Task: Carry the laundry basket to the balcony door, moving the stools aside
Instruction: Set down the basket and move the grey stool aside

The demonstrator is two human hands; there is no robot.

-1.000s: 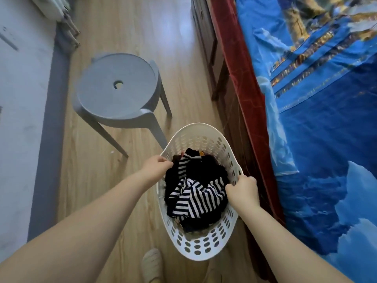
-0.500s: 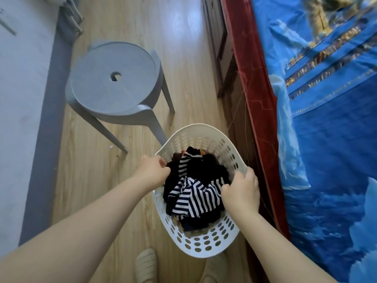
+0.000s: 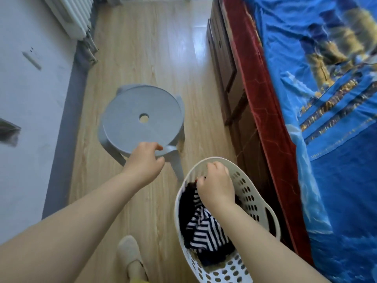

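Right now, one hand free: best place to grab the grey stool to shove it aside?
Grip the near seat rim of the grey stool, from the near side above, where the left hand already sits. The rim overhangs the legs, so fingers can likely hook under it.

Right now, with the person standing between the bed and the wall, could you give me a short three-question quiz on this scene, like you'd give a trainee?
1. True or false: both hands grip the white laundry basket.
2. Which hand touches the grey round stool? A) left hand B) right hand C) neither
3. Fill in: the topmost garment in the basket is navy and white ____.

Key:
1. False. Only the right hand holds the basket's rim.
2. A. The left hand closes on the seat's near edge.
3. Striped: the striped garment lies on dark clothes.
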